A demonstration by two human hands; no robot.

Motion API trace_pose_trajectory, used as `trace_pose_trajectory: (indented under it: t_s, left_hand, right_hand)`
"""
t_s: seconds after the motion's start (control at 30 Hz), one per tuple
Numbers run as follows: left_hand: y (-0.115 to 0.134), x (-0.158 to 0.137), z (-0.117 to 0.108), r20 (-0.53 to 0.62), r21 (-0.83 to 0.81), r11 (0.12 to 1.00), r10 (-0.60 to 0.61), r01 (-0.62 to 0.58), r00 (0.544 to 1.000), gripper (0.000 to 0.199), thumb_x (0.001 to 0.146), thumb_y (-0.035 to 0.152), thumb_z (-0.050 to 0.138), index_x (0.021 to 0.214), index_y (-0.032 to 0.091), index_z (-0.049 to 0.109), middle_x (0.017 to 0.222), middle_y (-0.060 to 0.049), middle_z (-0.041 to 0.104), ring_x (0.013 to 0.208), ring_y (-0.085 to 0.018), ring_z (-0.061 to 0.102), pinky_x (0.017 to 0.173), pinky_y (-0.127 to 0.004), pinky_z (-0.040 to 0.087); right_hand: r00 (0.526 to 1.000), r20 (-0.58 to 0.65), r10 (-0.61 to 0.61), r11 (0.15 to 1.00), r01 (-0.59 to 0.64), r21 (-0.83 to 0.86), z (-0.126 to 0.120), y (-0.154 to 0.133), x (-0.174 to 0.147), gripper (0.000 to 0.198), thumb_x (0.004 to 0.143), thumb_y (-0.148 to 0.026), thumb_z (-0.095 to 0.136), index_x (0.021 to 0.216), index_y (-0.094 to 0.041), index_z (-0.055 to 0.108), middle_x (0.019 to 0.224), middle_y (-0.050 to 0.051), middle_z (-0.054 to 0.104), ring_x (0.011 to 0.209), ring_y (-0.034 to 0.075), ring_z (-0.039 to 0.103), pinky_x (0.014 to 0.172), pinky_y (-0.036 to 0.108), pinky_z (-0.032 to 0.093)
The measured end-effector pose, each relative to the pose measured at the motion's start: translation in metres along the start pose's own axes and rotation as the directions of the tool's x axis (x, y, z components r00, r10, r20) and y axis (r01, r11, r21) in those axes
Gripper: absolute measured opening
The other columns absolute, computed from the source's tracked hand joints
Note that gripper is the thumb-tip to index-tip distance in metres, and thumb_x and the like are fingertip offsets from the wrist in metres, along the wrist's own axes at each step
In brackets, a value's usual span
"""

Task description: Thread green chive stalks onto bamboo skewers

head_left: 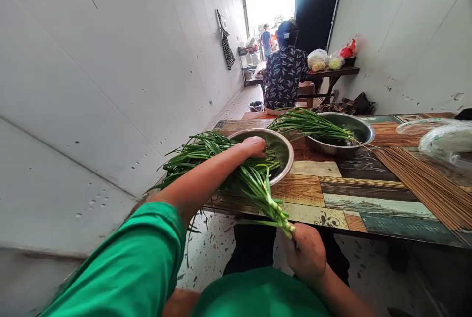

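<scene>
My left hand (254, 147) reaches over a metal bowl (288, 157), its curled fingers down among garlic chives (202, 152) that spill over the bowl's left rim. The fingertips are partly hidden. Below the table's front edge, my right hand (307, 253) is closed at the pale stem ends of a bunch of garlic chives (263, 194). These stem ends lie side by side in a row, leaves trailing up toward the bowl. Whether a skewer runs through them inside my fist is hidden.
A second metal bowl (363, 132) bears chives (309, 123) on a thin skewer. Many wooden skewers (424, 184) lie at the right of the patterned table (302, 184), near a clear plastic bag (446, 140). A person (285, 69) sits ahead, back turned, by another table (342, 70).
</scene>
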State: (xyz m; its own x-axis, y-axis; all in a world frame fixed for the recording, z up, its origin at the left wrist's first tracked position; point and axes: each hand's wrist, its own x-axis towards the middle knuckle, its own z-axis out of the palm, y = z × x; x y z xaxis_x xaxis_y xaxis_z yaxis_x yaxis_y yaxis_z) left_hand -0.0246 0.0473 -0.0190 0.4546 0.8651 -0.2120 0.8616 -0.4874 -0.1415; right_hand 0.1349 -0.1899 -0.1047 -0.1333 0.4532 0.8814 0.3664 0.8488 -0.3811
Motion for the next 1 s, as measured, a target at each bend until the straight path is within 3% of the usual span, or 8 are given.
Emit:
trace_pose_trajectory:
  t_s: [0.2, 0.3, 0.4, 0.5, 0.57, 0.67, 0.87, 1.0]
  left_hand:
    - [0.010, 0.001, -0.003, -0.050, 0.076, 0.997, -0.009, 0.012, 0.999, 0.026, 0.077, 0.021, 0.061, 0.099, 0.018, 0.075, 0.103, -0.010, 0.072, 0.099, -0.024, 0.064, 0.088, -0.030, 0.044]
    - [0.013, -0.002, -0.011, -0.132, -0.072, 0.997, -0.029, 0.020, 0.991, 0.027, 0.077, 0.016, 0.056, 0.095, 0.018, 0.076, 0.096, -0.009, 0.074, 0.093, -0.023, 0.066, 0.082, -0.028, 0.047]
    - [0.019, -0.011, -0.018, -0.201, -0.367, 0.930, -0.052, -0.026, 0.978, 0.028, 0.079, 0.014, 0.053, 0.096, 0.017, 0.075, 0.083, -0.005, 0.073, 0.075, -0.016, 0.065, 0.071, -0.023, 0.048]
    - [0.030, -0.021, -0.025, -0.214, -0.706, 0.704, -0.114, -0.073, 0.970, 0.035, 0.084, 0.013, 0.048, 0.111, 0.016, 0.069, 0.074, 0.000, 0.070, 0.056, -0.007, 0.058, 0.060, -0.018, 0.046]
    - [0.037, -0.026, -0.028, -0.236, -0.824, 0.554, -0.145, -0.119, 0.961, 0.035, 0.086, 0.014, 0.048, 0.116, 0.014, 0.067, 0.072, 0.000, 0.068, 0.051, -0.005, 0.053, 0.056, -0.018, 0.044]
    - [0.041, -0.030, -0.031, -0.277, -0.874, 0.453, -0.172, -0.173, 0.945, 0.028, 0.085, 0.022, 0.057, 0.107, 0.014, 0.071, 0.067, 0.000, 0.066, 0.051, -0.005, 0.048, 0.053, -0.019, 0.040]
    - [0.037, -0.033, -0.033, -0.271, -0.918, 0.357, -0.237, -0.176, 0.933, 0.021, 0.080, 0.022, 0.064, 0.096, 0.016, 0.076, 0.067, -0.001, 0.067, 0.052, -0.005, 0.045, 0.052, -0.020, 0.035]
    - [0.038, -0.032, -0.034, -0.295, -0.898, 0.403, -0.256, -0.176, 0.921, 0.024, 0.079, 0.023, 0.064, 0.099, 0.016, 0.075, 0.076, -0.003, 0.070, 0.054, -0.005, 0.047, 0.053, -0.021, 0.037]
  right_hand:
    - [0.999, -0.031, 0.044, 0.998, -0.045, -0.042, -0.003, -0.003, -0.001, 0.018, 0.088, -0.009, 0.049, 0.077, -0.018, 0.059, 0.050, -0.003, 0.050, 0.043, 0.010, 0.044, 0.046, 0.023, 0.034]
    - [0.968, -0.065, 0.244, 0.966, -0.249, -0.071, -0.007, 0.003, 0.003, 0.018, 0.090, -0.015, 0.049, 0.077, -0.018, 0.061, 0.049, -0.005, 0.048, 0.041, 0.009, 0.043, 0.044, 0.022, 0.033]
    - [0.840, -0.040, 0.541, 0.840, -0.542, -0.019, -0.012, 0.020, 0.010, 0.019, 0.093, -0.027, 0.049, 0.086, -0.017, 0.064, 0.052, -0.004, 0.050, 0.043, 0.009, 0.045, 0.043, 0.021, 0.034]
    - [0.717, 0.002, 0.697, 0.715, -0.695, 0.069, -0.015, 0.044, 0.020, 0.028, 0.092, -0.039, 0.049, 0.088, -0.016, 0.065, 0.054, -0.004, 0.048, 0.046, 0.009, 0.043, 0.044, 0.021, 0.033]
    - [0.675, 0.020, 0.738, 0.668, -0.735, 0.117, -0.017, 0.056, 0.027, 0.032, 0.091, -0.044, 0.050, 0.089, -0.016, 0.065, 0.054, -0.004, 0.046, 0.046, 0.009, 0.040, 0.043, 0.021, 0.031]
    - [0.637, 0.024, 0.771, 0.624, -0.762, 0.174, -0.019, 0.062, 0.033, 0.035, 0.089, -0.048, 0.052, 0.089, -0.015, 0.065, 0.052, -0.005, 0.044, 0.046, 0.009, 0.037, 0.042, 0.021, 0.028]
    - [0.629, 0.032, 0.776, 0.609, -0.763, 0.217, -0.019, 0.061, 0.035, 0.036, 0.087, -0.049, 0.054, 0.086, -0.015, 0.065, 0.052, -0.005, 0.044, 0.044, 0.008, 0.036, 0.041, 0.021, 0.027]
    - [0.627, 0.037, 0.778, 0.602, -0.762, 0.238, -0.019, 0.065, 0.033, 0.037, 0.086, -0.049, 0.055, 0.088, -0.014, 0.066, 0.052, -0.004, 0.044, 0.045, 0.008, 0.037, 0.040, 0.021, 0.026]
